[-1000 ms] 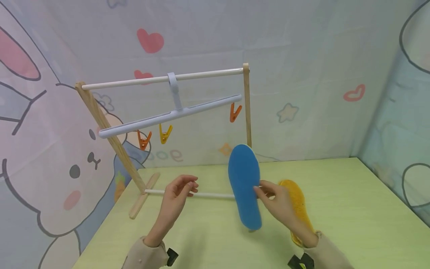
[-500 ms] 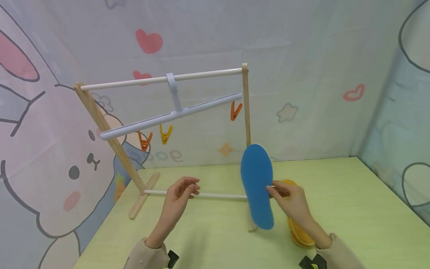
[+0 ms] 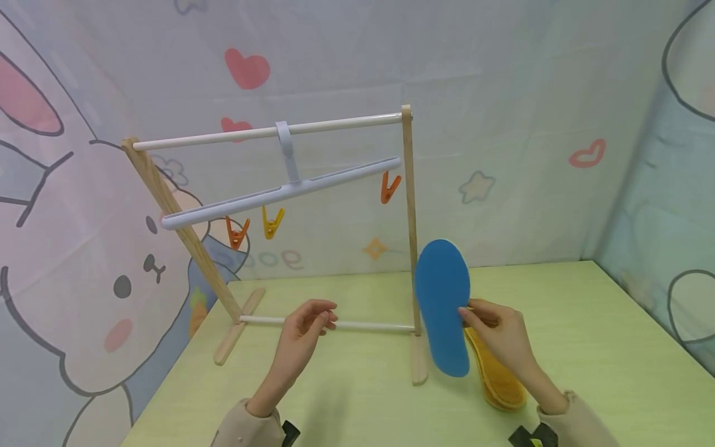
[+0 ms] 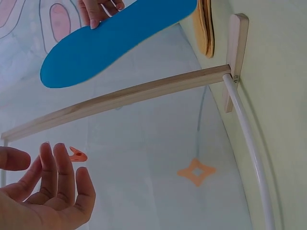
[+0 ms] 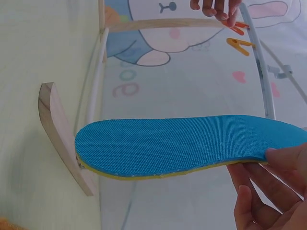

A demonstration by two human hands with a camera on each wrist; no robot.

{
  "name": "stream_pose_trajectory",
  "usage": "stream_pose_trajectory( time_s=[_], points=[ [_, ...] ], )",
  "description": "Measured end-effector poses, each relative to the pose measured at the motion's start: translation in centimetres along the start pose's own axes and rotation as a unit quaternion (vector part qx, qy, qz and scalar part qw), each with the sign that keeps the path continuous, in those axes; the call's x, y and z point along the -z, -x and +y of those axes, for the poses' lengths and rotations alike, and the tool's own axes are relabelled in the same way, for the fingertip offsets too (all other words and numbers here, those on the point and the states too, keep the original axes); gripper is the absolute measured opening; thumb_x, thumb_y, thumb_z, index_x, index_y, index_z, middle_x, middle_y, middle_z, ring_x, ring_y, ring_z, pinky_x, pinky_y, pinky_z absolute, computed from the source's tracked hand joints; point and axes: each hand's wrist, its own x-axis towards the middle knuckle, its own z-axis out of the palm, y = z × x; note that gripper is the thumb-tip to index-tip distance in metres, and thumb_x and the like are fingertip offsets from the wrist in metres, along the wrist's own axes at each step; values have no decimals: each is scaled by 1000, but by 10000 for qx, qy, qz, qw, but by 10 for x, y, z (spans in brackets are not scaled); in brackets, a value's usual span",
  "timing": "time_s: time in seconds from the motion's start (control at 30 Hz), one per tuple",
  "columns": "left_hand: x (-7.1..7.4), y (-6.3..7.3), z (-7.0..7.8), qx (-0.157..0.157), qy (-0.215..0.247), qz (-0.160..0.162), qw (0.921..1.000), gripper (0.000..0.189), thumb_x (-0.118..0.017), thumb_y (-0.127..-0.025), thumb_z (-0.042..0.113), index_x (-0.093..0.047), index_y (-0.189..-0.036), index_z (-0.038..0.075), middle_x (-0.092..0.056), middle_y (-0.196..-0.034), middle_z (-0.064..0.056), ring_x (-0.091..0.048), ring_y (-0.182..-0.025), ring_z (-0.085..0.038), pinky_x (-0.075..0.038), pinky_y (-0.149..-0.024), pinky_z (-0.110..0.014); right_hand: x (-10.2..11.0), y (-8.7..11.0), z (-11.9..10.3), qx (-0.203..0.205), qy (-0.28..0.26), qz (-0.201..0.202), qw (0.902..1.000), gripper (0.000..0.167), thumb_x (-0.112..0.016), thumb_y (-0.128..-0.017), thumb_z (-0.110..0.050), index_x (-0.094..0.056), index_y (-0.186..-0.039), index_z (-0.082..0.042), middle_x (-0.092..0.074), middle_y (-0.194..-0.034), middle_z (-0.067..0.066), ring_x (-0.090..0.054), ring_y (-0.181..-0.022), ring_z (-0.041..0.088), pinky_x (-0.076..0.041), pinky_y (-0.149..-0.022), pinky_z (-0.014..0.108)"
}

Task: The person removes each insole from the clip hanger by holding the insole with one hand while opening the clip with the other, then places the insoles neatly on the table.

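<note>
A blue insole (image 3: 443,304) with a yellow underside edge, seen in the right wrist view, is held upright above the table. My right hand (image 3: 499,329) pinches it by its right edge between thumb and fingers. In the head view my left hand (image 3: 306,332) hovers in front of the rack's lower bar, fingers loosely curled around nothing. A pale hanger (image 3: 234,206) hangs by its hook from the rack's top rod (image 3: 346,124), tilted with its left end lower. Two orange clips (image 3: 237,234) and a yellow clip (image 3: 272,223) hang under it.
Yellow insoles (image 3: 503,382) lie on the light green table (image 3: 603,347), partly behind my right hand. The wooden rack's right post (image 3: 410,205) stands just left of the blue insole, its foot (image 3: 419,363) on the table. A printed cloth (image 3: 530,155) forms the backdrop.
My right hand has carried the blue insole to the right, past the rack's right post. The left hand has shifted slightly right and down.
</note>
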Motion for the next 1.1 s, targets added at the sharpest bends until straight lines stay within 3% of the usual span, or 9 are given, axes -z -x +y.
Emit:
stream_pose_trajectory(
  time_s=[0.23,0.6,1.0,1.1],
  points=[
    [-1,2,-2,-43,-52,-29,10000,15,-50,-88,0,-61,-96,-1,-61,-82,-18,-57,-69,-5,-46,-64,-21,10,3,0,-405,120,-17,9991,27,-61,-83,-9,-63,-104,7,-68,-85,20,-65,-65,3,-48,-62,11],
    [-4,4,-5,70,-147,-194,9997,14,-50,-88,2,-62,-96,3,-61,-83,-18,-58,-69,-8,-45,-64,-22,24,2,4,-862,200,-83,9960,29,-60,-84,-15,-63,-106,5,-68,-87,20,-64,-64,1,-51,-59,20],
    [-3,9,-4,74,-160,-208,9996,14,-52,-88,4,-61,-97,3,-61,-83,-16,-59,-69,-9,-46,-64,-24,33,2,18,-1076,226,-158,9938,35,-60,-85,-19,-60,-110,6,-68,-88,19,-64,-64,0,-51,-60,20],
    [-4,9,-4,130,-159,-210,9996,13,-52,-87,5,-62,-97,4,-62,-82,-14,-59,-69,-11,-45,-64,-23,38,1,22,-1188,244,-206,9924,38,-60,-85,-20,-59,-111,6,-70,-86,13,-63,-64,-2,-52,-61,20]
  ],
)
